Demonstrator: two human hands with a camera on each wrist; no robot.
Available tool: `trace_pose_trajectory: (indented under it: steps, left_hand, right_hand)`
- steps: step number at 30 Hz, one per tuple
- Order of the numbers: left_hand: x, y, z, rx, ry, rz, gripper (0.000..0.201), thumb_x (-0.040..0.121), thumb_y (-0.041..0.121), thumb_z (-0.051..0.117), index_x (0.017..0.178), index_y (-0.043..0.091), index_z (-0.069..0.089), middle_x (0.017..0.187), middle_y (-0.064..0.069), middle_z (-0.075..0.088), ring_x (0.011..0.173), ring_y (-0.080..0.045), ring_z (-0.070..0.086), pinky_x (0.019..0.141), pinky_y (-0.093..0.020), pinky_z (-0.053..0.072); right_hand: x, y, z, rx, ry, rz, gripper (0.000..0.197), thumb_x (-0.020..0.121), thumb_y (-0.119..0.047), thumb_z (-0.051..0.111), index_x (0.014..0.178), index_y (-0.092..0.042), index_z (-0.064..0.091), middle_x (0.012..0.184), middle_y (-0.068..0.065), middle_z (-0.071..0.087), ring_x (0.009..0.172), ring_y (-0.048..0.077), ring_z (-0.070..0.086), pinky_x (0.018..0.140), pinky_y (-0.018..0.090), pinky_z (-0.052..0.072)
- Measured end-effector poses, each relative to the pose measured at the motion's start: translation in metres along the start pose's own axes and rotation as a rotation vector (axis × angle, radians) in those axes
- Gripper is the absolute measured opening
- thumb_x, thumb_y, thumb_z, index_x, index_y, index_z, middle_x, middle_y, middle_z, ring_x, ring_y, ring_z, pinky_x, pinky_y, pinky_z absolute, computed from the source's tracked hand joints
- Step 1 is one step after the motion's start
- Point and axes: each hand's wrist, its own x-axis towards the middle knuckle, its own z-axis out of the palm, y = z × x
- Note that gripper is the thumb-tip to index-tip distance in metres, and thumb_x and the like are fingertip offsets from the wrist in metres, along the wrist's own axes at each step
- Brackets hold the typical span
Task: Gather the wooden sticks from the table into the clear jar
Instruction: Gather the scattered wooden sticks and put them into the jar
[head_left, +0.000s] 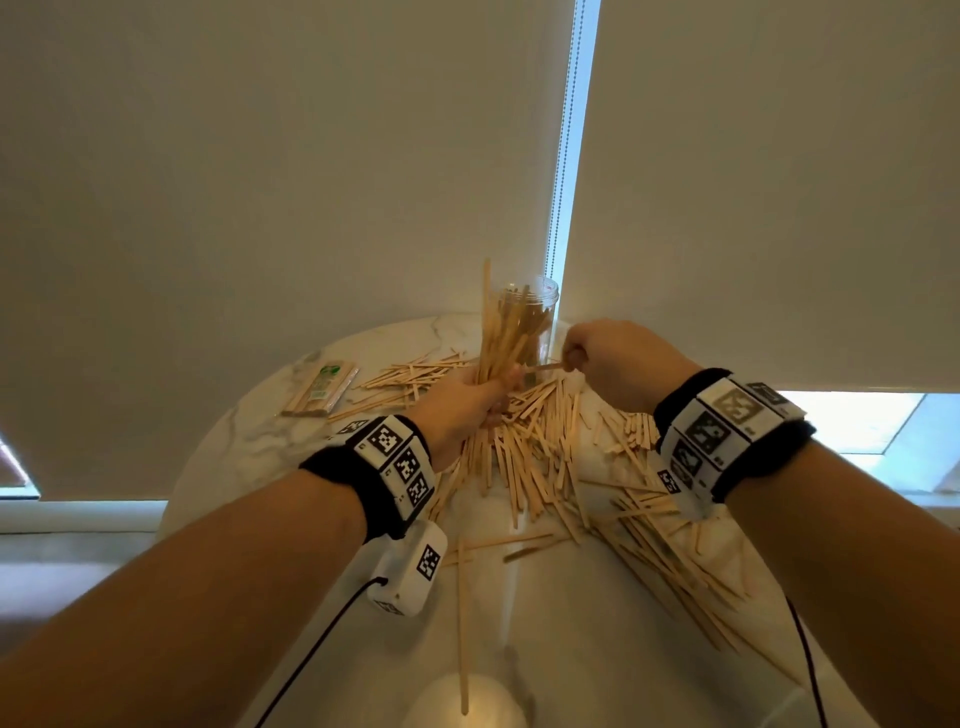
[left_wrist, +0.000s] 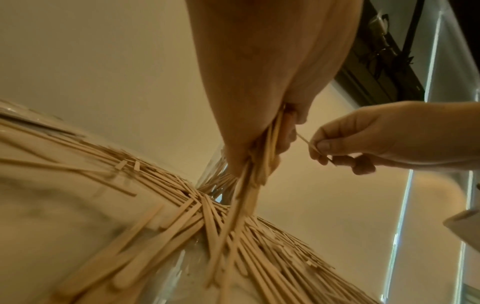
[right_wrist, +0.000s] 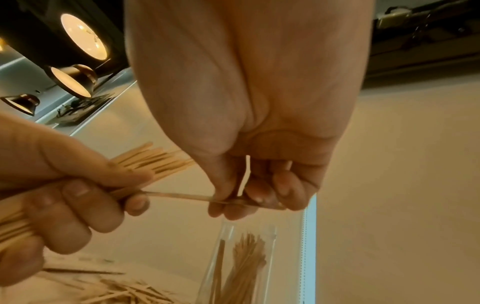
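Over the table (head_left: 249, 441), left hand (head_left: 462, 405) grips a bundle (head_left: 498, 332); right fingers (right_wrist: 259, 197) pinch one stick (right_wrist: 182, 197).

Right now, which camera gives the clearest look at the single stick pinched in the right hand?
The right wrist view: the single stick runs in close-up from the left hand to the right hand. The left wrist view shows only a thin sliver; the head view shows a small, mostly hidden piece.

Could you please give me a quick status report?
Left hand grips stick bundle. Right hand pinches one stick. Jar partly filled; many sticks on table.
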Motion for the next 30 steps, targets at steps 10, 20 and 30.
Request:
trace_pose_trajectory:
  steps: [10,20,30]
  left_hand:
    - [-0.009,0.012,0.012,-0.021,0.141,0.17,0.035,0.087,0.048,0.069,0.082,0.016,0.054,0.056,0.011,0.053,0.05,-0.008,0.041,0.054,-0.025,0.041]
    - [-0.01,0.025,0.01,-0.157,0.322,0.034,0.047,0.098,0.052,0.048,0.076,0.012,0.059,0.076,-0.008,0.066,0.067,-0.023,0.059,0.082,-0.049,0.054]
    - [-0.017,0.025,0.004,0.0,0.263,0.118,0.039,0.092,0.053,0.061,0.074,0.02,0.053,0.054,0.005,0.04,0.043,-0.012,0.038,0.049,-0.031,0.04]
  right_hand:
    - [-0.039,-0.042,0.001,0.853,-0.054,0.212,0.019,0.104,-0.017,0.046,0.107,-0.008,0.062,0.091,0.01,0.067,0.064,0.016,0.064,0.056,0.024,0.057]
    - [-0.062,-0.067,0.02,0.515,-0.295,0.066,0.025,0.092,-0.038,0.067,0.096,-0.014,0.06,0.085,0.003,0.074,0.075,0.016,0.074,0.077,0.035,0.062]
    - [-0.059,-0.06,0.033,0.626,-0.227,0.08,0.035,0.094,-0.03,0.065,0.125,-0.016,0.061,0.104,-0.002,0.072,0.085,0.008,0.071,0.082,0.031,0.059]
